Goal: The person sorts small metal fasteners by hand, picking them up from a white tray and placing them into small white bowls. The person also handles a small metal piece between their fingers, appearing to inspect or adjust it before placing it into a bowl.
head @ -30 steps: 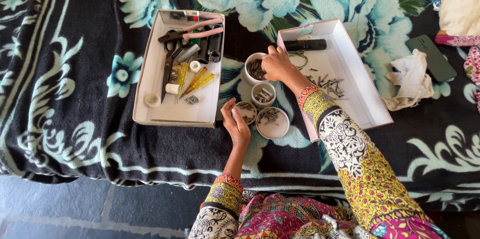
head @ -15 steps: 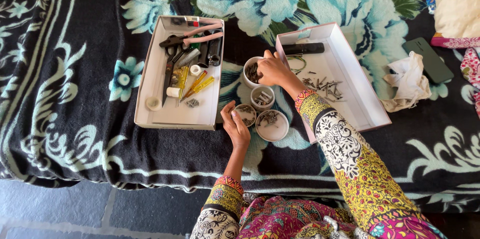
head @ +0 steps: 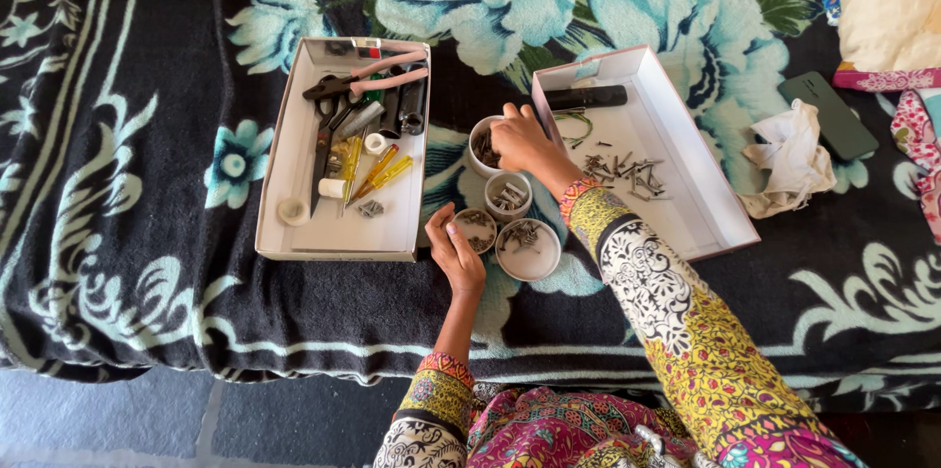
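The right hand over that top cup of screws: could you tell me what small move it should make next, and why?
Probably lift clear and swing back to the loose screws in the right-hand box. The right hand sits over the top cup, fingers down at its mouth, as if dropping a piece in, and a scatter of screws remains in that box. The left hand rests by the lower cups.

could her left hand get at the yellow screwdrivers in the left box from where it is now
Probably yes. The left hand rests by the near right corner of the open white box, and the yellow screwdrivers lie uncovered just beyond it. Only the low box wall stands between.
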